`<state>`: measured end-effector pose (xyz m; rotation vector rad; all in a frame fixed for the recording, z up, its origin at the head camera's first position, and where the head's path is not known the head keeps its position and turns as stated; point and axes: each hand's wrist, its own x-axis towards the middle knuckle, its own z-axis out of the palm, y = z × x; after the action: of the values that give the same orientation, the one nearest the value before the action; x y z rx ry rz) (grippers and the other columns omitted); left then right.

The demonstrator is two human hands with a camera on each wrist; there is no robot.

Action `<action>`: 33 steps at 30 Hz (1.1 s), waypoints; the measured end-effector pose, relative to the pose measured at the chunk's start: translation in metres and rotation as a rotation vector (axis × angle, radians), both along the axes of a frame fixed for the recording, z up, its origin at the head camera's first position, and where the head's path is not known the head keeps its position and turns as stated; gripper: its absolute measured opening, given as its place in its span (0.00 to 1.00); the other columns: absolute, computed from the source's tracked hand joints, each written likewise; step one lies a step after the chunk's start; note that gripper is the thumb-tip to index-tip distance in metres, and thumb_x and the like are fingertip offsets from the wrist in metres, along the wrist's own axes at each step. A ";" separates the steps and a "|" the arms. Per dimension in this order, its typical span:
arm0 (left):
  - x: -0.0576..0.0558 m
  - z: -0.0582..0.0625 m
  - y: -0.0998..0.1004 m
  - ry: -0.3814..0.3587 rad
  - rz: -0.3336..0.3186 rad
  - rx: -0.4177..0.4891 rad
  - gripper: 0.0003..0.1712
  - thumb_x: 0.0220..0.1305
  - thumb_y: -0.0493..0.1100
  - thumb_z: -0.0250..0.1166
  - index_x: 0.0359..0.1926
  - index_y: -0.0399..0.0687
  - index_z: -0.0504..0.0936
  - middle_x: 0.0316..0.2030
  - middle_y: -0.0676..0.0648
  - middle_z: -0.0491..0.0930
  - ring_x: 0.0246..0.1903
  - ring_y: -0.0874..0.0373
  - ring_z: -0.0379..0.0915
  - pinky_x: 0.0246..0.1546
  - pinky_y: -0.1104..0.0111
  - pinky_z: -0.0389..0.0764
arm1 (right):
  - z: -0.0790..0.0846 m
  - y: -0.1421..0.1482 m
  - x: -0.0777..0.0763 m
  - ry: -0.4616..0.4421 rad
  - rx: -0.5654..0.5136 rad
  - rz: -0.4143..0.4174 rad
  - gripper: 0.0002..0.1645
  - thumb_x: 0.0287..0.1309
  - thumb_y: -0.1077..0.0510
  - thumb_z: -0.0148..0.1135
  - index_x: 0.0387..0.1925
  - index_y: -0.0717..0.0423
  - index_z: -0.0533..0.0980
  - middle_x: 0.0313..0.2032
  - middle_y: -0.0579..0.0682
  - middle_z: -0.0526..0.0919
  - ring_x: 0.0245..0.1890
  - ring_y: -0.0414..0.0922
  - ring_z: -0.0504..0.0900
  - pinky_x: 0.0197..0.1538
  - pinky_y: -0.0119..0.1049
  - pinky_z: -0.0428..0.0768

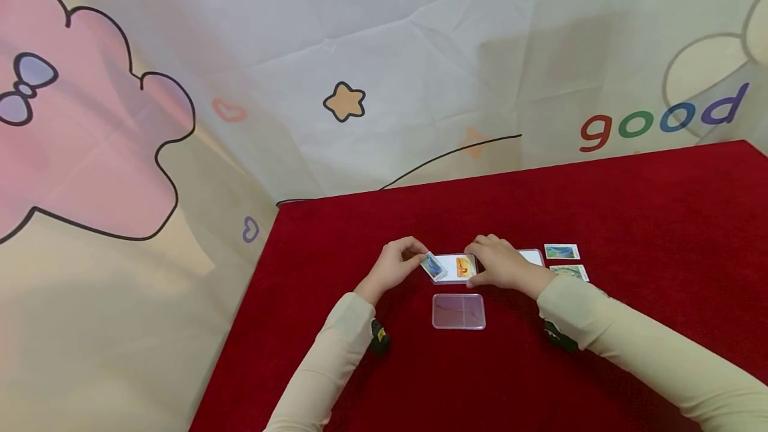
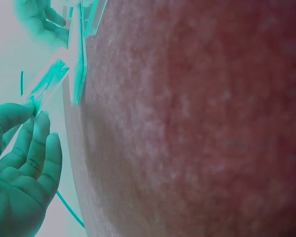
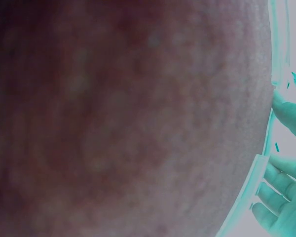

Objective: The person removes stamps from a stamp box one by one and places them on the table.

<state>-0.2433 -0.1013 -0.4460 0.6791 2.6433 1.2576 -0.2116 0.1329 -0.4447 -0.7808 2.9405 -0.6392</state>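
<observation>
A small blue-pictured stamp with a white border is pinched between thumb and fingers of my left hand. It is tilted over the left end of a flat clear case with a white backing. Inside the case's right part lies an orange-and-yellow stamp. My right hand grips that case's right end, thumb on the near edge and fingers on the far edge. In the left wrist view, the stamp slants up from my fingertips. The right wrist view catches only part of my right hand at its edge.
A clear rectangular lid lies nearer me on the red tablecloth. Partly behind my right hand is another white-backed case. Right of it lie a blue-green stamp and a greenish stamp, the latter partly covered by my sleeve.
</observation>
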 end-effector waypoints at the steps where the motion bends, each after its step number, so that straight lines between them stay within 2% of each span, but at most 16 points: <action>1: 0.000 -0.001 -0.001 -0.007 0.005 0.011 0.06 0.63 0.34 0.62 0.40 0.38 0.81 0.39 0.42 0.83 0.34 0.60 0.75 0.38 0.74 0.75 | 0.000 0.000 0.000 0.000 0.000 0.003 0.32 0.42 0.50 0.75 0.47 0.65 0.77 0.44 0.58 0.78 0.46 0.56 0.73 0.49 0.51 0.70; 5: 0.003 -0.002 -0.002 -0.026 0.045 0.096 0.06 0.63 0.33 0.61 0.40 0.36 0.81 0.38 0.40 0.82 0.31 0.62 0.73 0.34 0.75 0.73 | 0.000 0.000 0.000 0.006 -0.001 0.003 0.32 0.42 0.51 0.75 0.46 0.65 0.77 0.44 0.58 0.78 0.46 0.56 0.73 0.48 0.51 0.70; 9: 0.006 -0.002 -0.002 -0.059 0.139 0.198 0.07 0.62 0.32 0.61 0.40 0.32 0.81 0.36 0.35 0.82 0.30 0.57 0.76 0.31 0.74 0.74 | -0.001 0.000 0.000 0.020 0.003 0.008 0.31 0.42 0.50 0.75 0.46 0.64 0.77 0.43 0.58 0.78 0.44 0.55 0.73 0.47 0.50 0.71; 13: 0.010 -0.001 -0.003 -0.137 0.243 0.280 0.09 0.62 0.32 0.61 0.42 0.29 0.80 0.37 0.34 0.81 0.32 0.53 0.77 0.31 0.74 0.74 | -0.004 0.000 -0.001 0.031 0.010 0.009 0.31 0.41 0.50 0.76 0.45 0.64 0.77 0.41 0.57 0.78 0.43 0.54 0.74 0.46 0.49 0.71; 18: 0.014 0.000 -0.007 -0.223 0.370 0.287 0.09 0.61 0.33 0.62 0.41 0.31 0.81 0.29 0.44 0.81 0.27 0.62 0.73 0.31 0.74 0.74 | -0.005 0.000 -0.002 0.036 0.015 0.012 0.32 0.41 0.50 0.76 0.46 0.64 0.77 0.41 0.57 0.78 0.43 0.54 0.74 0.46 0.49 0.71; 20: 0.016 0.000 -0.009 -0.250 0.411 0.285 0.09 0.60 0.33 0.63 0.41 0.31 0.82 0.27 0.47 0.79 0.26 0.63 0.72 0.31 0.72 0.76 | -0.004 0.000 -0.002 0.031 0.014 0.010 0.32 0.42 0.50 0.76 0.46 0.64 0.77 0.42 0.57 0.78 0.44 0.54 0.74 0.46 0.50 0.71; 23: 0.019 0.000 -0.012 -0.287 0.462 0.296 0.09 0.60 0.33 0.63 0.40 0.31 0.82 0.27 0.47 0.80 0.26 0.62 0.74 0.33 0.70 0.78 | -0.004 0.000 -0.002 0.016 0.010 -0.001 0.32 0.42 0.50 0.75 0.47 0.65 0.77 0.43 0.58 0.78 0.45 0.54 0.73 0.48 0.50 0.71; 29: 0.025 -0.001 -0.018 -0.353 0.516 0.310 0.10 0.60 0.34 0.63 0.41 0.32 0.83 0.32 0.43 0.83 0.25 0.63 0.77 0.37 0.67 0.80 | -0.003 0.000 -0.001 0.006 0.004 0.004 0.33 0.43 0.50 0.75 0.48 0.65 0.76 0.44 0.59 0.78 0.45 0.55 0.73 0.48 0.51 0.70; 33: 0.029 0.001 -0.021 -0.385 0.538 0.319 0.10 0.60 0.34 0.63 0.41 0.31 0.83 0.31 0.43 0.84 0.24 0.63 0.77 0.38 0.65 0.81 | -0.003 0.001 0.000 -0.003 0.005 0.005 0.33 0.44 0.50 0.75 0.49 0.65 0.76 0.45 0.59 0.78 0.46 0.54 0.73 0.48 0.50 0.70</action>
<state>-0.2140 -0.1222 -0.4447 -0.2639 2.3886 1.7519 -0.2120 0.1334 -0.4474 -0.7854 2.9356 -0.6318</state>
